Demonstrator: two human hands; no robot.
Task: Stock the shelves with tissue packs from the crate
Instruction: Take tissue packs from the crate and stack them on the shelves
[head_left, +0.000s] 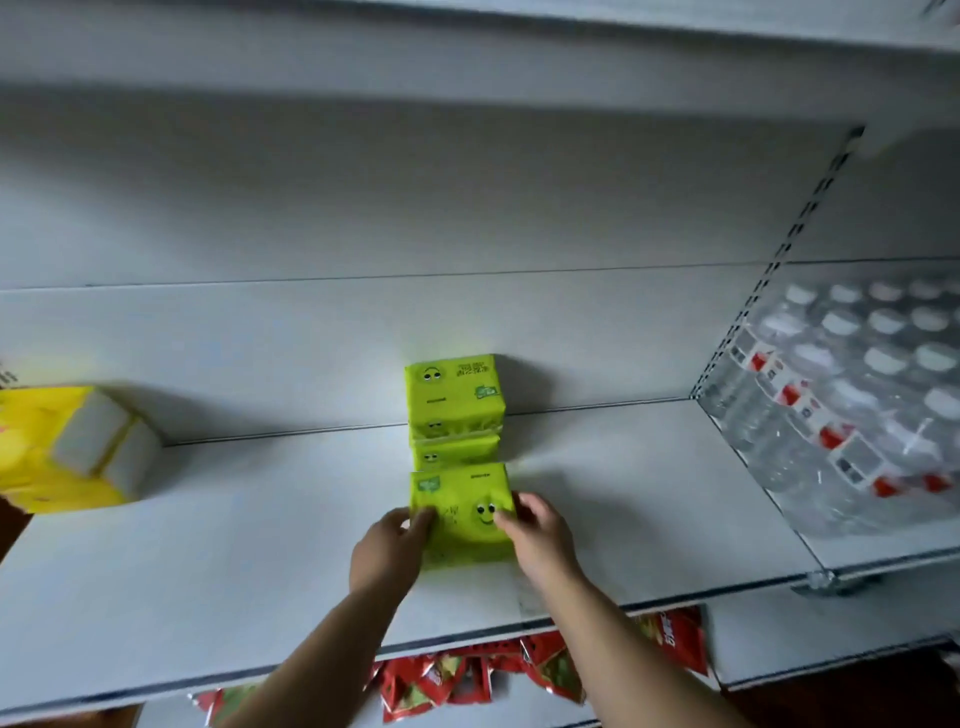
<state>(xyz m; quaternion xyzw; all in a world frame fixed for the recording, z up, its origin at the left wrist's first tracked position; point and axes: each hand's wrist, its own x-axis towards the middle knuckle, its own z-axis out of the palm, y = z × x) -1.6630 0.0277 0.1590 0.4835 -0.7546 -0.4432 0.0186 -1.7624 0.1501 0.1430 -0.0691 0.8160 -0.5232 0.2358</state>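
Left hand (387, 545) and right hand (535, 530) grip sides of soft lime-green plastic-wrapped tissue pack (462, 512) on white metal shelf (208, 545), likely squaring it with stacked green packs (454, 400) behind, forming front-to-back row.

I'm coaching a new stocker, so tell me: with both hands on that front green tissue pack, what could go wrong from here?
1. The left hand and right hand grip the front green pack close against the green packs behind; a hard push might squash or skew that soft row.
2. Bare shelf lies on both sides, so nothing steadies the row; released tilted, the front pack could topple.
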